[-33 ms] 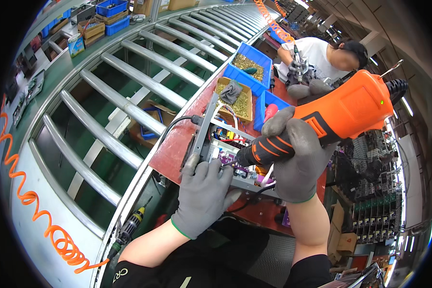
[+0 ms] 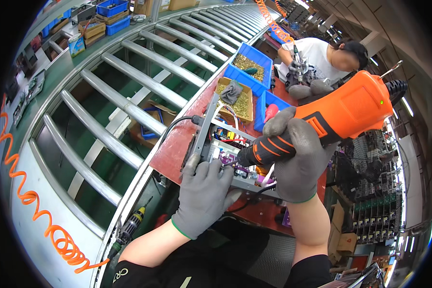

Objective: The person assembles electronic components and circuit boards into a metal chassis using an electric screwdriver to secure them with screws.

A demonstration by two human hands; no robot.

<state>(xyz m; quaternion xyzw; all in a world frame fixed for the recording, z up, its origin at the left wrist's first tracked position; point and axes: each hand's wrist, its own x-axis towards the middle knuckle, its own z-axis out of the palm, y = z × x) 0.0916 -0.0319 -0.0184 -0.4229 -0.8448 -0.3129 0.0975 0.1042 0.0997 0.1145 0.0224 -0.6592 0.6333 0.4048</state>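
My right hand [image 2: 300,158], in a grey glove, is wrapped round an orange and black electric screwdriver [image 2: 343,108]. Its nose points down and left into an open metal chassis [image 2: 209,120], where circuit boards and coloured wires [image 2: 229,137] show. The bit reaches in beside the fingertips of my left hand [image 2: 204,192], also gloved. Those fingers are bent over the chassis's near left part and press on it; what lies under the tips is hidden. A black cable [image 2: 177,126] plugs into the chassis's side. The chassis rests on a red work surface [image 2: 165,161].
Beyond the chassis are a cardboard box of small brass-coloured screws [image 2: 242,106], a grey cloth on it, and blue bins [image 2: 248,60]. A roller conveyor [image 2: 124,101] runs along the left. A second driver [image 2: 132,224] hangs by an orange coiled hose [image 2: 57,240]. Another person [image 2: 317,57] works at far right.
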